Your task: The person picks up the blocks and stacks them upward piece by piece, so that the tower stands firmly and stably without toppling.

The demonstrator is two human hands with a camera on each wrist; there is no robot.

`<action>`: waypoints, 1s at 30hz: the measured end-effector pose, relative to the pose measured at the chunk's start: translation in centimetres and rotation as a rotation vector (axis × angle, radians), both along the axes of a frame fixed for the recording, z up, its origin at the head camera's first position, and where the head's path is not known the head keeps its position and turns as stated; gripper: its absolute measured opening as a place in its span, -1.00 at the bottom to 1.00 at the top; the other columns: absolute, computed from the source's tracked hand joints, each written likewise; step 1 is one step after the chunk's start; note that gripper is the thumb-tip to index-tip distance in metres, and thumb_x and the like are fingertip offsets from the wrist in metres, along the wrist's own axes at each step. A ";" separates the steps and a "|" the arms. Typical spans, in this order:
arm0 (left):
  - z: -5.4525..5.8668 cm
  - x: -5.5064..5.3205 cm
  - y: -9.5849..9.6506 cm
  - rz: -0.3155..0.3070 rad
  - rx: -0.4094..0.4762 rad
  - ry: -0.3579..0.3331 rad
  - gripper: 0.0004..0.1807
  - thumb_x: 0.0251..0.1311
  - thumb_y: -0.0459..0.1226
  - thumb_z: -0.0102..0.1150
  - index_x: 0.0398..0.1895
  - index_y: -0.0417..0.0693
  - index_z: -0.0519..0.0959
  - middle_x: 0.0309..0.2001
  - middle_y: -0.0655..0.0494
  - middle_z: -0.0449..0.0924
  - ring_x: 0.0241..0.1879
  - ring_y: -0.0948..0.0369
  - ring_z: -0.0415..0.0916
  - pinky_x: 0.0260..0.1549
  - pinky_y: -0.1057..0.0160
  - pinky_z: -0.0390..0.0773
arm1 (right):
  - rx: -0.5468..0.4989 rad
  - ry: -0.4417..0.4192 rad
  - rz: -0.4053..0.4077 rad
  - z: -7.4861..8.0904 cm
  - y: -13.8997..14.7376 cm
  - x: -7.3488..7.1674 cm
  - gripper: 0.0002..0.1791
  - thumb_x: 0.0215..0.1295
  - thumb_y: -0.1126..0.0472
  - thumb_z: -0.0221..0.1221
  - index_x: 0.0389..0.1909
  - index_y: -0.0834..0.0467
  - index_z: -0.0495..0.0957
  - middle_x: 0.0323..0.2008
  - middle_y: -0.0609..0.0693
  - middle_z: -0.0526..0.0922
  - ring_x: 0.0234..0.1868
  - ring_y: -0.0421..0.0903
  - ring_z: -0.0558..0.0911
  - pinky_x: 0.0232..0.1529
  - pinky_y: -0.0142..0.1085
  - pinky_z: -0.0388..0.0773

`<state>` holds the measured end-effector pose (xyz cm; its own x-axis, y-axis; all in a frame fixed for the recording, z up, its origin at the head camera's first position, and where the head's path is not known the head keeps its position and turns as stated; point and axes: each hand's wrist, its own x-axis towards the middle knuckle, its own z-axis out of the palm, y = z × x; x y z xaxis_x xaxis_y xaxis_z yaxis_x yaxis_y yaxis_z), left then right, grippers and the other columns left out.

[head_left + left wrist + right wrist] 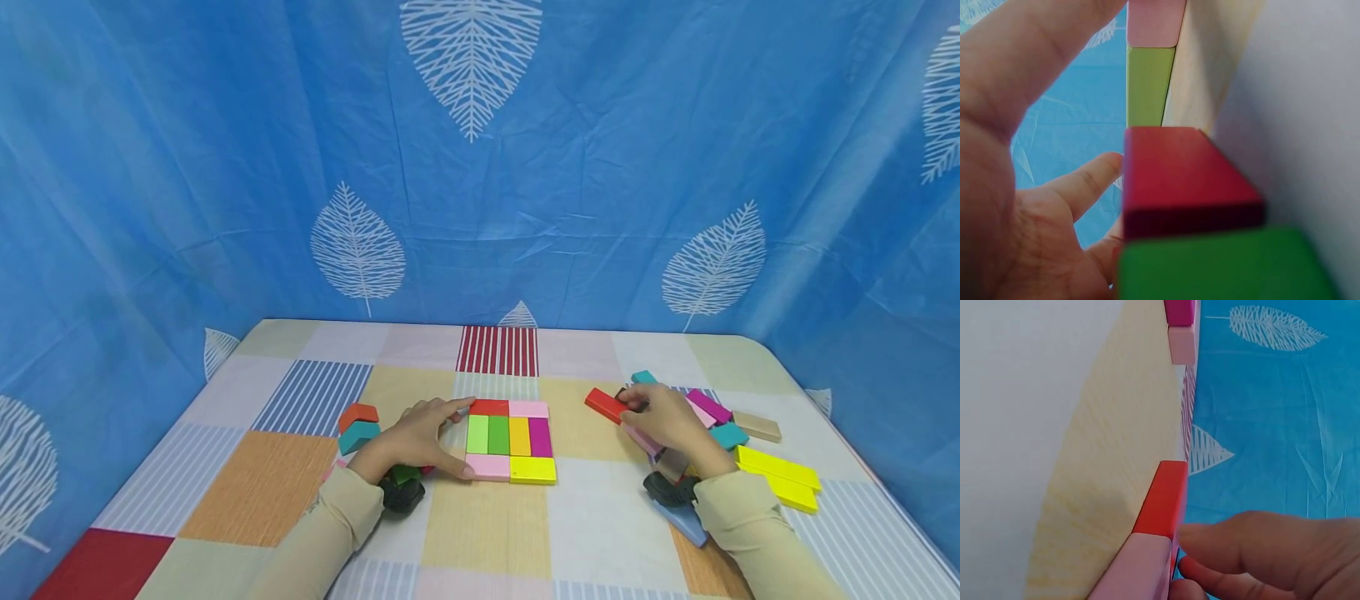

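Observation:
Colourful blocks lie side by side as a flat block rectangle [498,435] in the head view. At its left edge rests my left hand [416,435], its index finger by the far corner and its thumb by the near pink block [487,467]. My right hand [663,417] reaches over loose blocks on the right, its fingers bent. The thumb tip is beside a red block [604,405]; in the right wrist view, that red block [1165,497] meets a pink block [1135,569] near the thumb. Whether the fingers pinch anything is hidden.
Loose blocks surround the right hand, including yellow blocks [780,479], a wooden-coloured block [756,426] and a blue block [681,522]. More blocks sit near the left wrist, among them an orange block [358,415] and a teal block [358,436]. A blue curtain [525,208] stands behind the table.

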<state>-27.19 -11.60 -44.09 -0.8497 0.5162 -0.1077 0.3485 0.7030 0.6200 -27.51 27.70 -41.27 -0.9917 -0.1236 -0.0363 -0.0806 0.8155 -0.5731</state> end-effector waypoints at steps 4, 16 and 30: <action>0.0 0.0 -0.1 0.006 -0.007 0.001 0.20 -0.07 0.07 0.69 0.67 -0.04 0.32 0.01 0.20 0.46 0.02 0.15 0.30 0.01 0.07 0.33 | -0.015 -0.033 -0.007 -0.1 -0.2 -0.1 -0.62 0.33 0.33 0.39 0.11 0.41 0.66 -0.18 0.16 0.61 -0.11 0.12 0.54 -0.12 -0.10 0.63; -0.2 0.0 0.0 0.001 -0.002 0.006 0.19 -0.06 0.08 0.68 0.67 -0.05 0.32 0.02 0.18 0.46 -0.01 0.15 0.29 -0.02 0.08 0.32 | -0.011 -0.083 0.003 -0.1 -1.2 0.2 -0.80 0.31 0.25 0.44 -0.18 0.30 0.69 -0.34 0.07 0.60 -0.29 0.01 0.53 -0.33 -0.23 0.54; 0.1 0.1 0.1 0.005 -0.010 0.008 0.20 -0.06 0.07 0.70 0.67 -0.03 0.32 0.02 0.16 0.48 -0.01 0.15 0.30 -0.01 0.09 0.32 | -0.048 -0.148 0.322 0.3 -1.6 -0.2 -0.44 0.14 0.29 0.57 0.14 0.30 0.59 -0.30 -0.03 0.57 -0.37 -0.07 0.51 -0.43 -0.30 0.51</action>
